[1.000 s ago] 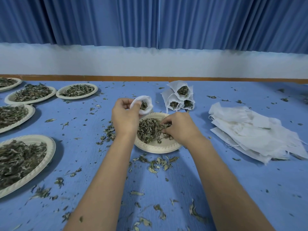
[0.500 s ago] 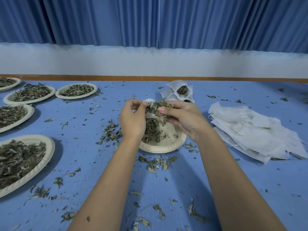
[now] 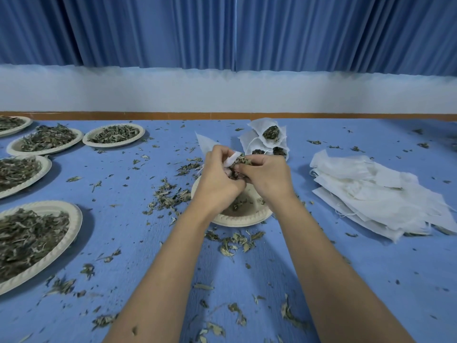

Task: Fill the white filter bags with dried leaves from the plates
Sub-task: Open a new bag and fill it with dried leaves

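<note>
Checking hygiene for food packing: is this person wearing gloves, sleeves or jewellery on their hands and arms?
No gloves on the left hand or right hand. Both forearms are bare to the frame's edge: no sleeves, watch, bracelets or rings visible.

Plates: six. One centre plate (image 3: 237,220); five heaped plates (image 3: 75,219) left of centre plate.
Filled bags (image 3: 257,128): three, stacked just behind centre plate.
Open bag (image 3: 206,144): one, above centre plate.
Clump of leaves (image 3: 241,160): one, at mouth of open bag.
Empty bags (image 3: 371,194): one flat pile right of centre plate; number cannot tell, layers overlap.
Hands: two, left hand (image 3: 217,179) and right hand (image 3: 267,177), both above centre plate.
Loose leaves (image 3: 237,243) around centre plate: too many to count.
</note>
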Motion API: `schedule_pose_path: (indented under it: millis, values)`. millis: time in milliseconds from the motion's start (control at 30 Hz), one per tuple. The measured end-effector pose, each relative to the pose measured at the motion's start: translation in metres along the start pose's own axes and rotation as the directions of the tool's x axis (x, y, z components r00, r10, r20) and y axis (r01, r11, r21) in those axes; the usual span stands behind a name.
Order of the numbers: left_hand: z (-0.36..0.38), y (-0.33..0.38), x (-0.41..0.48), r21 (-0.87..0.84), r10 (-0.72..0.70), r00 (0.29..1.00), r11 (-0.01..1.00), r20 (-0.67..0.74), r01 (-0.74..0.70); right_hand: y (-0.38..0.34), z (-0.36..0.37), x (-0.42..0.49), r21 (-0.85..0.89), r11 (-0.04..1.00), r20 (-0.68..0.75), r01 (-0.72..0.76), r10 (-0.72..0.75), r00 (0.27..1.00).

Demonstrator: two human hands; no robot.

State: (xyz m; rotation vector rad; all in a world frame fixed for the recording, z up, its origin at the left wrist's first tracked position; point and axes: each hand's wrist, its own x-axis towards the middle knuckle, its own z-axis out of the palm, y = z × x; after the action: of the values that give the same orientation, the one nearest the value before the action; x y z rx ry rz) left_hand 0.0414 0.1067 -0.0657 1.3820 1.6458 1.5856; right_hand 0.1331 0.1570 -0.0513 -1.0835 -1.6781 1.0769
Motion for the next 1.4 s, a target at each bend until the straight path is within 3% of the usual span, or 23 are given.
schedule_pose_path:
  millis: [167,367,467,567,700,800,867,1100,1200,1300,1400]
  values:
    - [0.004,-0.004,-0.003,0.239,0.166,0.984,0.960,-0.062,-0.147,-0.001,-0.001,-0.003,-0.057,0.998,0.066,0.029,-0.025,0.997]
    - [-0.004,-0.007,-0.001,0.253,0.167,0.977,0.959,-0.131,-0.130,-0.006,-0.011,0.000,-0.008,0.999,0.328,-0.032,0.033,0.944]
    - [-0.006,-0.007,0.000,0.204,0.135,0.978,0.974,-0.158,-0.101,-0.009,-0.017,0.003,0.052,0.990,0.381,-0.131,0.102,0.919]
    - [-0.008,-0.006,0.000,0.151,0.099,0.981,0.986,-0.164,-0.074,-0.011,-0.016,0.006,0.097,0.980,0.355,-0.176,0.131,0.926]
    - [-0.012,-0.007,0.001,0.135,0.095,0.980,0.988,-0.176,-0.071,-0.007,-0.016,0.006,0.118,0.987,0.302,-0.108,0.068,0.951]
    - [-0.013,-0.005,0.001,0.082,0.090,0.985,0.994,-0.147,-0.079,0.000,-0.020,0.007,-0.047,0.994,0.179,0.094,-0.084,0.980]
    - [-0.013,-0.003,0.001,0.038,0.088,0.990,0.996,-0.106,-0.084,0.005,-0.019,0.009,-0.182,0.960,0.172,0.213,-0.182,0.968]
    - [-0.015,-0.001,0.000,-0.017,0.065,0.998,0.998,-0.018,-0.065,0.008,-0.014,0.006,-0.343,0.876,0.118,0.340,-0.319,0.940]
    - [-0.013,0.000,0.004,0.021,0.052,0.987,0.999,-0.154,-0.049,0.006,-0.009,0.003,-0.393,0.843,0.064,0.367,-0.373,0.926]
    - [-0.011,-0.001,0.007,0.162,0.061,0.929,0.987,-0.365,-0.001,0.002,-0.002,-0.002,-0.409,0.817,0.073,0.406,-0.414,0.907]
    - [-0.008,-0.001,0.009,0.319,0.112,0.883,0.947,-0.456,0.045,0.000,0.002,-0.004,-0.388,0.837,0.103,0.386,-0.377,0.920]
